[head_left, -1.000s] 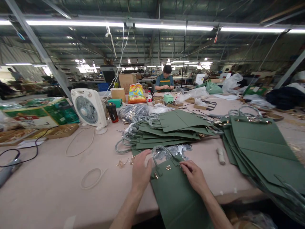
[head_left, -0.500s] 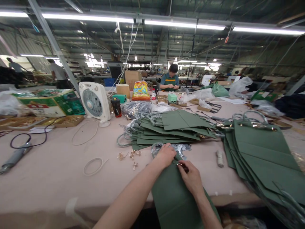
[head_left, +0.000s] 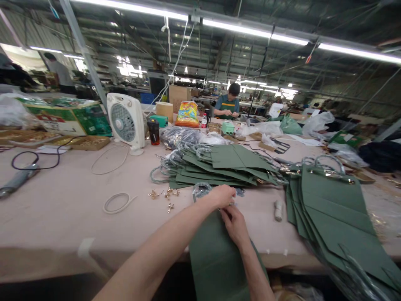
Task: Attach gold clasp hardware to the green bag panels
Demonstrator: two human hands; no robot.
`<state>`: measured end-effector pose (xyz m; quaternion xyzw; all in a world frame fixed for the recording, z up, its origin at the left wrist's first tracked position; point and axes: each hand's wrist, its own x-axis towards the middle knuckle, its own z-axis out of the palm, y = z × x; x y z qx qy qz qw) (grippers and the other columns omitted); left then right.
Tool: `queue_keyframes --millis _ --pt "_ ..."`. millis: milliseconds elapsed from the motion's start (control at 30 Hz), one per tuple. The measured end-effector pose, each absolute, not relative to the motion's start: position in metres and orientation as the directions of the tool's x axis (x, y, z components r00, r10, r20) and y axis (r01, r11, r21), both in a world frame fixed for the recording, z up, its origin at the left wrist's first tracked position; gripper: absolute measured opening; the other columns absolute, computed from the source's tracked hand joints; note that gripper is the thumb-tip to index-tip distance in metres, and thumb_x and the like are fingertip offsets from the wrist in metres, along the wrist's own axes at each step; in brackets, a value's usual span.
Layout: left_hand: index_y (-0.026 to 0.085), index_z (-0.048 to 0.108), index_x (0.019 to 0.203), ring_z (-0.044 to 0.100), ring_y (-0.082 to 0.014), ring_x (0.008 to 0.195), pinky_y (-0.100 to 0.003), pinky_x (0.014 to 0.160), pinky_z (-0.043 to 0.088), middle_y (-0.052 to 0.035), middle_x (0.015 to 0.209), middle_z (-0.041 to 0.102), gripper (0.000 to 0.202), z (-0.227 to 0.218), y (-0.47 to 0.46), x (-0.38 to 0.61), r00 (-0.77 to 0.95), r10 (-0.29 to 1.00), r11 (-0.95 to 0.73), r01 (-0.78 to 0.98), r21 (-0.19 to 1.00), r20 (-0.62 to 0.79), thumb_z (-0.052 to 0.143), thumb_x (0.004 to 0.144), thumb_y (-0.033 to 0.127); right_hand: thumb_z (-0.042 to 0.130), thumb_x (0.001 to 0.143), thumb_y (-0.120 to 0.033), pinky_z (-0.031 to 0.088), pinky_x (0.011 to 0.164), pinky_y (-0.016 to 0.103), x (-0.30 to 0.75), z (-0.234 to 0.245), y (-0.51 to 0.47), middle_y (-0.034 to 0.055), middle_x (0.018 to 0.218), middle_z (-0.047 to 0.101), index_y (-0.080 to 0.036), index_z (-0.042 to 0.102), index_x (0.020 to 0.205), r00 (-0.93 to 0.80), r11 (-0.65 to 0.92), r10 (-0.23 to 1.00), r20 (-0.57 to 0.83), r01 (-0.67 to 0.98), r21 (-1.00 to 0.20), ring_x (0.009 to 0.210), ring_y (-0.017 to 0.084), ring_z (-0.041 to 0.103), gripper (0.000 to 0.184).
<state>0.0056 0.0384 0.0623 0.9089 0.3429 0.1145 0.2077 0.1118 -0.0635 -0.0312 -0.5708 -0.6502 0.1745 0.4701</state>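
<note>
A dark green bag piece [head_left: 216,255] hangs over the table's front edge, its plastic-wrapped handle [head_left: 202,190] at the top. My left hand [head_left: 222,196] is closed above the bag's top edge, and what its fingertips hold is hidden. Just below, my right hand [head_left: 233,223] pinches the bag's top edge, thumb and fingers together, close to the left fingertips. Small gold metal fittings [head_left: 170,207] lie loose to the left of the bag. Behind my hands rests a pile of green bag pieces [head_left: 232,156] with wrapped handles.
More green bags [head_left: 335,200] overhang the table edge at right. A small pale roll [head_left: 277,210] stands before them. On the left are a white fan [head_left: 125,121], a coil of tape [head_left: 117,203] and a corded grey tool [head_left: 19,182]. A co-worker [head_left: 228,102] sits across the table.
My left hand has shifted from the bag's top left part rightward, to just over my right fingertips. My right hand stays at the top edge. The whole view has tilted slightly.
</note>
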Motion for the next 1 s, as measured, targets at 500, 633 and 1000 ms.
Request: queue_keyframes --millis 500,633,1000 --pt "0.015 0.078 0.091 0.073 -0.0342 0.105 -0.040 0.094 0.054 -0.0195 0.103 0.078 0.025 0.036 0.033 -0.053 0.389 0.913 -0.299 0.844 0.446 -0.123 0.065 0.088 0.036 0.070 0.082 -0.055 0.054 0.061 0.031 0.128 -0.044 -0.040 0.0049 0.075 0.072 -0.016 0.076 0.106 0.422 0.038 0.898 0.127 0.214 -0.976 0.063 0.020 0.066 0.046" --pt "0.018 0.078 0.093 0.073 -0.0338 0.108 -0.038 0.093 0.055 -0.0175 0.108 0.079 0.039 0.026 0.033 -0.040 0.352 0.918 -0.228 0.845 0.484 -0.183 0.063 0.088 0.053 0.073 0.079 -0.054 0.050 0.058 0.029 0.129 -0.043 -0.042 0.0027 0.072 0.069 -0.015 0.076 0.103 0.413 0.041 0.902 0.127 0.209 -0.977 0.061 0.017 0.062 0.046" --pt "0.024 0.077 0.086 0.073 -0.0267 0.092 -0.032 0.077 0.053 -0.0077 0.097 0.080 0.044 0.001 0.032 -0.037 0.278 0.953 -0.138 0.750 0.647 -0.118 0.058 0.089 0.063 0.074 0.080 -0.055 0.051 0.056 0.029 0.126 -0.042 -0.048 0.0027 0.074 0.071 -0.017 0.074 0.105 0.431 0.050 0.891 0.142 0.216 -0.975 0.063 0.018 0.063 0.046"
